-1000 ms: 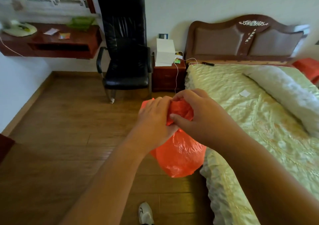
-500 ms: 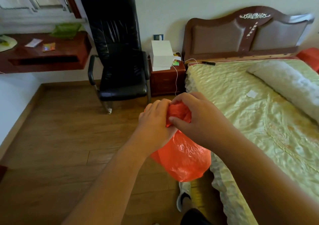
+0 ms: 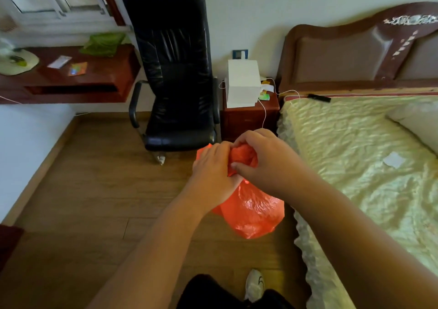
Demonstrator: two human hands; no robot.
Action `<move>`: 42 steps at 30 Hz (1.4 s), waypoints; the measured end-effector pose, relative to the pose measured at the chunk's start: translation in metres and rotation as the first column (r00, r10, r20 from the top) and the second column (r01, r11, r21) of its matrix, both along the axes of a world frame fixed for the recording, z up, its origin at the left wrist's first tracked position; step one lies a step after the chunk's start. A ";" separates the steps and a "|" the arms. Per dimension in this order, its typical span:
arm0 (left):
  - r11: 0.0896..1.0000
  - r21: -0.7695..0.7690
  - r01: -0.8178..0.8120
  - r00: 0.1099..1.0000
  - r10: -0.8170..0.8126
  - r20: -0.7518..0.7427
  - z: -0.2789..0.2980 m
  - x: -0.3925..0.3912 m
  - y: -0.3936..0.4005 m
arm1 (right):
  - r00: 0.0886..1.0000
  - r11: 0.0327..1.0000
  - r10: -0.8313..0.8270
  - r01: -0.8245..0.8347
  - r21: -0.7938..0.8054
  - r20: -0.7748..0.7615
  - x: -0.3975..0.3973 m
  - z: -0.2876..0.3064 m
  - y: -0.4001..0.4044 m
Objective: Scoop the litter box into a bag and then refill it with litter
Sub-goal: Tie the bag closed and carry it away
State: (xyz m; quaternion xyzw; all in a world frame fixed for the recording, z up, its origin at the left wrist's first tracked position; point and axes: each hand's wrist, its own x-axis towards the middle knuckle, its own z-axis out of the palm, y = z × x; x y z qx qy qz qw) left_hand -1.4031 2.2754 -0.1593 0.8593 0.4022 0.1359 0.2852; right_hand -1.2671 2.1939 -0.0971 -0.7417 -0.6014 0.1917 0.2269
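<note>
1. Head view: wooden plank floor (image 3: 78, 190) across the left and centre, meeting a white wall at the top.
2. Bed (image 3: 350, 157) along the right, spread with a pale green quilted cover, carved brown headboard (image 3: 343, 57) behind it; small white paper square (image 3: 394, 159) lying on the cover, dark slim object (image 3: 318, 98) at the head end.
3. Black leather office chair (image 3: 176, 71) against the wall, between a reddish wooden shelf (image 3: 78, 81) on the left and a dark wooden nightstand (image 3: 248, 116) just beside the bed.
4. White box (image 3: 243, 83) standing on the nightstand, a thin white cable (image 3: 264, 112) trailing down its front.
5. On the shelf: green crumpled item (image 3: 103, 44), white slip, colourful packet, pale round object at the left edge.
6. Orange plastic bag (image 3: 251, 209) held in mid-air above the floor, near the bed's edge, its full lower part hanging below both hands, its gathered neck bunched between them.
7. Left hand (image 3: 213, 168) curled around the left side of the bag's neck, gripping it.
8. Right hand (image 3: 263, 157) clenched over the top of the bunched neck, thumb pressed into the orange plastic, touching the left hand.
9. White shoe (image 3: 254, 285) and dark trouser leg at the bottom edge.
</note>
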 end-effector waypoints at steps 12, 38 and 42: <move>0.994 -0.099 0.045 0.992 -0.056 -0.109 -0.069 0.087 0.167 | 0.991 0.983 -0.125 0.117 -0.139 -0.047 0.076 -0.062 0.164; 0.767 -0.627 -0.137 0.981 0.017 -0.194 -0.462 0.220 0.258 | 0.879 0.845 -0.381 0.204 -0.494 -0.288 0.208 -0.472 0.283; 0.729 -0.670 -0.140 0.972 -0.028 -0.233 -0.524 0.219 0.257 | 0.868 0.831 -0.389 0.187 -0.523 -0.308 0.209 -0.540 0.282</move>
